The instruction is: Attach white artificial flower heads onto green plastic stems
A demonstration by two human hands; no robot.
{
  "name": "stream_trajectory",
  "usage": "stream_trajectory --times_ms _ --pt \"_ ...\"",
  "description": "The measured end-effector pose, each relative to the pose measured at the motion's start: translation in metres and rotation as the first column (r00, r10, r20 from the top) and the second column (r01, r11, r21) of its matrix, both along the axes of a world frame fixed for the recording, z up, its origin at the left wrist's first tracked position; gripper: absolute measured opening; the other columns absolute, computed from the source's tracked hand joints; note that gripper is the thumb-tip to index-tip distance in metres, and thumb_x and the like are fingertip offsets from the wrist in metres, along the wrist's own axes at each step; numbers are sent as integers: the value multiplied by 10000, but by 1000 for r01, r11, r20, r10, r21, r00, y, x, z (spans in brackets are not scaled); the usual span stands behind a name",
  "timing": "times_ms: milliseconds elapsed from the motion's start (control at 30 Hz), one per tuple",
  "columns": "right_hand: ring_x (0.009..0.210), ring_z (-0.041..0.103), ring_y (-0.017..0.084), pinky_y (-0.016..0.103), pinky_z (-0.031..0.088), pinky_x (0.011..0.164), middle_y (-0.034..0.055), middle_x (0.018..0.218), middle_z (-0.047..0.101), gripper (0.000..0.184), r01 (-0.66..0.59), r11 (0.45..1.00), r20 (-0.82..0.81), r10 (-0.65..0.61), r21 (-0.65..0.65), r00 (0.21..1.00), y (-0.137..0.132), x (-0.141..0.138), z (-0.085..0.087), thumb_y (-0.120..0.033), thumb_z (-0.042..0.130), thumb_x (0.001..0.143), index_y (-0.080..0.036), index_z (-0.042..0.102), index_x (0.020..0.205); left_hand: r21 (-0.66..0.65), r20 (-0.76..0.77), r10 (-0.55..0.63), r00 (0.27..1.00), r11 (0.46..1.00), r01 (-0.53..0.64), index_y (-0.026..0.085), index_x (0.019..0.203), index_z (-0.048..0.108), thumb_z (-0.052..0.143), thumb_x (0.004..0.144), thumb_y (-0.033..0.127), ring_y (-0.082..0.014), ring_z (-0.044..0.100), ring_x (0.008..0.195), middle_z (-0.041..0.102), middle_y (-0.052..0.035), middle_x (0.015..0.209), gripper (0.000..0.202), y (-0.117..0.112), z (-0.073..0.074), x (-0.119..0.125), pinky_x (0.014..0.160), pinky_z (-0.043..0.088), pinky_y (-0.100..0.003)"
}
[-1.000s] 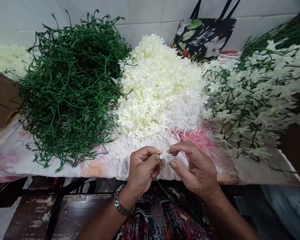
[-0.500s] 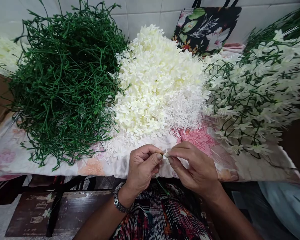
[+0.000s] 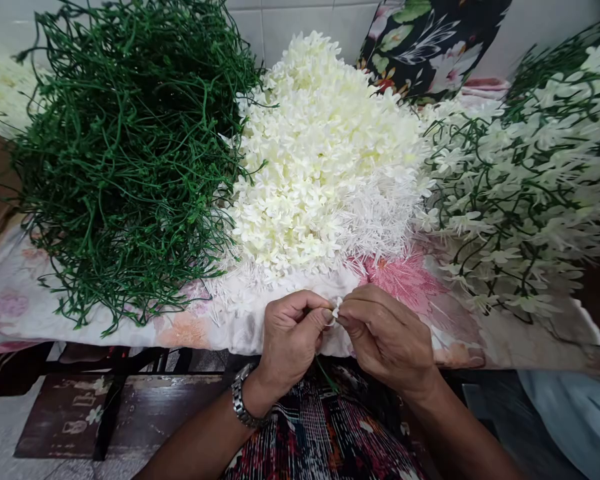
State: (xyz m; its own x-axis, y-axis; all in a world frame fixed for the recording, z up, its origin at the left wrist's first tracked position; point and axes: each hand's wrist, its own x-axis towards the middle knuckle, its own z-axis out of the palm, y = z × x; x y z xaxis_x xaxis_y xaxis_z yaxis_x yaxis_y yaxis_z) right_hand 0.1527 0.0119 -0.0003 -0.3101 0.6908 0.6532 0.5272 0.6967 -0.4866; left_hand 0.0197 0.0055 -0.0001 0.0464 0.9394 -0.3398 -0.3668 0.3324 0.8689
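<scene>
Two hands meet at the near edge of the worktop, close to the body. Left hand (image 3: 290,333) & right hand (image 3: 387,337) are both pinched narrow, thumb + forefinger tips closed on one small white flower (image 3: 336,308) held between them, tips nearly touching. Thin green stem (image 3: 325,373) shows just below the hands, over the lap; can't tell which hand grips it. Watch (image 3: 243,403) on left wrist. Flowery cloth (image 3: 410,280) covers the worktop. Behind the hands, mid: big heap of cream flowers (image 3: 325,153), w/ white spiky bits (image 3: 380,227) along its near side. Left of it, touching: tangled pile of green stems (image 3: 125,153). Right: flowered sprigs (image 3: 520,187), piled, partly blurred. Dark flowery bag (image 3: 430,47) at the back, vs. the tiled wall.
</scene>
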Motion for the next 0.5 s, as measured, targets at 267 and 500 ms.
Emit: stream_trajectory --times_ms 267,500 --pt "684 565 145 281 515 600 49 728 598 185 -14 1000 -23 14 -10 1000 1 0 -4 -26 509 787 -177 551 884 -15 -28 9 1000 1000 -9 156 544 614 653 629 215 -26 300 303 424 73 368 111 1 1 2 294 227 -155" --pt "652 564 130 250 500 567 28 707 586 174 -49 998 -78 47 -33 996 2 0 3 -36 521 794 -184 557 877 -46 83 -5 997 999 9 137 572 609 731 596 302 -24 331 265 464 63 376 206 1 4 0 268 241 -144"
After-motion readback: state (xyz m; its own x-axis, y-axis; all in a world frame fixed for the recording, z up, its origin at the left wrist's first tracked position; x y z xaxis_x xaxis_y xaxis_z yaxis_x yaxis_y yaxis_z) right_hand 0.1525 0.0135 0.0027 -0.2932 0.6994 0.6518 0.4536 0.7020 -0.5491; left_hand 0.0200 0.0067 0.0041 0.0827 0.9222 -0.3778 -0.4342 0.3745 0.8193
